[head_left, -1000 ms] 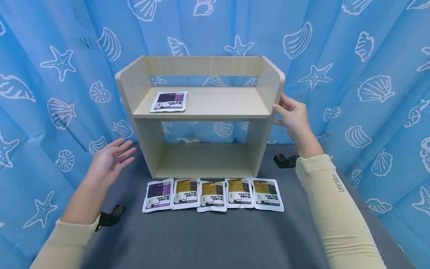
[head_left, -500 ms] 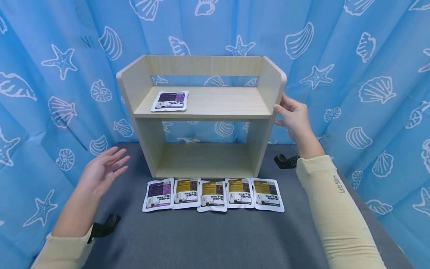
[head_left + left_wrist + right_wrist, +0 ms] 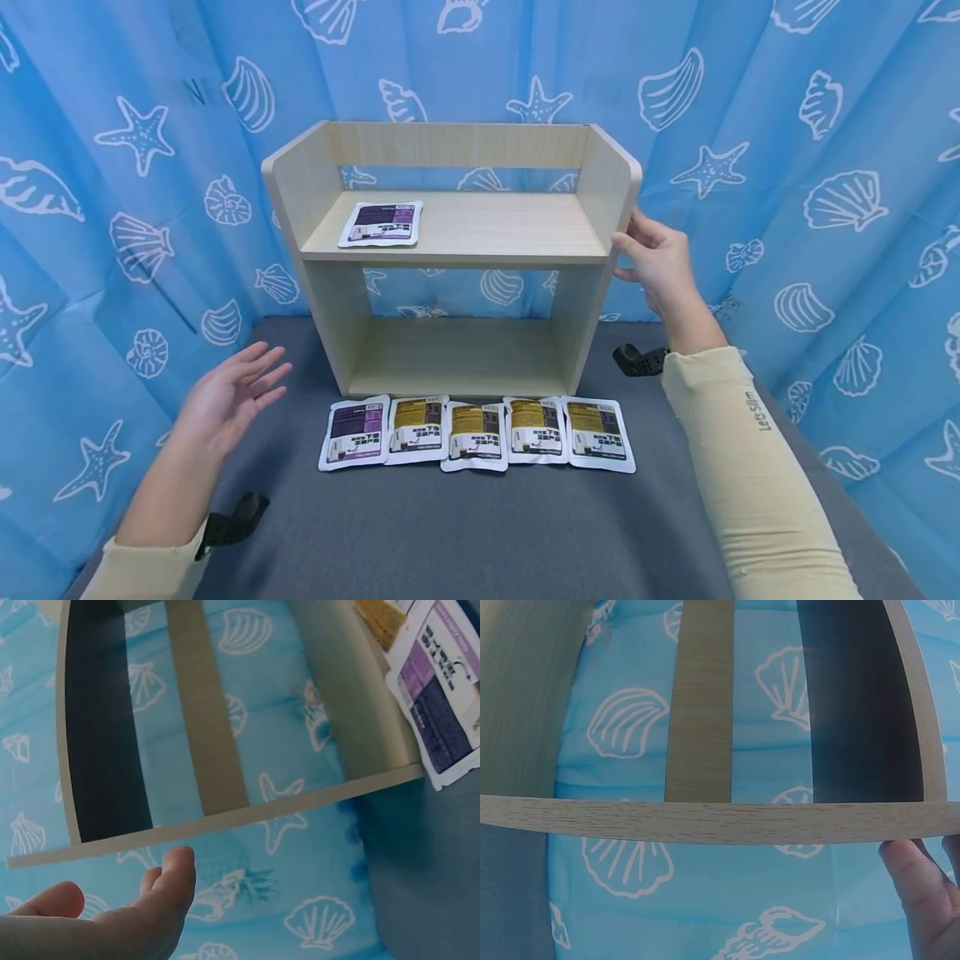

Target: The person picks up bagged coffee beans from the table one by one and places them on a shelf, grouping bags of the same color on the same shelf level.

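A pale wooden two-tier shelf stands on the grey table. My right hand touches the outer face of its right side panel, thumb near the front edge; the right wrist view shows the thumb right at the panel. My left hand is held off to the shelf's left, palm up with fingers extended and nothing in it. One purple-and-white flat pouch lies at the left of the upper board. Along the shelf's front foot lie a purple pouch and several gold-labelled pouches in a row.
Behind the shelf hangs a blue curtain printed with white shells and starfish. Grey cloth covers the table. Black wrist straps with camera mounts sit at both cream sleeves.
My left hand has drawn back down and to the left, away from the shelf. The right hand stays at the side panel, and the pouches keep their places.
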Motion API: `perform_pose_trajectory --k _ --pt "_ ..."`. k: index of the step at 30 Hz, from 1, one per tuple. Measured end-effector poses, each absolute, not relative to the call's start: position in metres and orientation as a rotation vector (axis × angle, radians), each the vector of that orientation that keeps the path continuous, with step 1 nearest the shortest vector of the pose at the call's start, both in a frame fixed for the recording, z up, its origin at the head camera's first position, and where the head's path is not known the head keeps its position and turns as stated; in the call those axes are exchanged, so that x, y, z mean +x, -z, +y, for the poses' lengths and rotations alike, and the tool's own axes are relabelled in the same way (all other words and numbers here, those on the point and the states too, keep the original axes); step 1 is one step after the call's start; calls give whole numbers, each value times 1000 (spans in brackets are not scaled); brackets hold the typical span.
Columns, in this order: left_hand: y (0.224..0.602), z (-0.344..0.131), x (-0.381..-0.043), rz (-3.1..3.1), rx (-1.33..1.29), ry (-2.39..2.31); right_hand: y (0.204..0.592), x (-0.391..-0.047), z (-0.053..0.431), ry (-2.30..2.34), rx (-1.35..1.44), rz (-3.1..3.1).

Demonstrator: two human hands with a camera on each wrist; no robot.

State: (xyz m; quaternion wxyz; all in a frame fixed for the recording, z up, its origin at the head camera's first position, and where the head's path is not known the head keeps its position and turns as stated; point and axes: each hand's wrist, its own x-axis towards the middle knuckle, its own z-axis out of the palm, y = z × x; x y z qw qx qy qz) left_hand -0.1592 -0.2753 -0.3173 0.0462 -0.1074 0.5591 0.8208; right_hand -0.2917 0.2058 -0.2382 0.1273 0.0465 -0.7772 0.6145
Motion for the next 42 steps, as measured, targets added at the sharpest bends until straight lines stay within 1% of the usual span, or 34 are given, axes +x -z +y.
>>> perform_pose_trajectory --k 8,30,35,42 --pt "329 -278 -152 1706 -401 -2469 239 -292 205 -1792 129 -2267" --pt "364 -282 -142 1694 -467 -2424 240 -292 205 -1792 135 -2264" --pt "376 -280 -142 1735 -541 -2378 240 -293 205 -1794 138 -2267" --pt "396 -275 -144 1784 -574 -2327 241 -292 205 -1778 139 -2266"
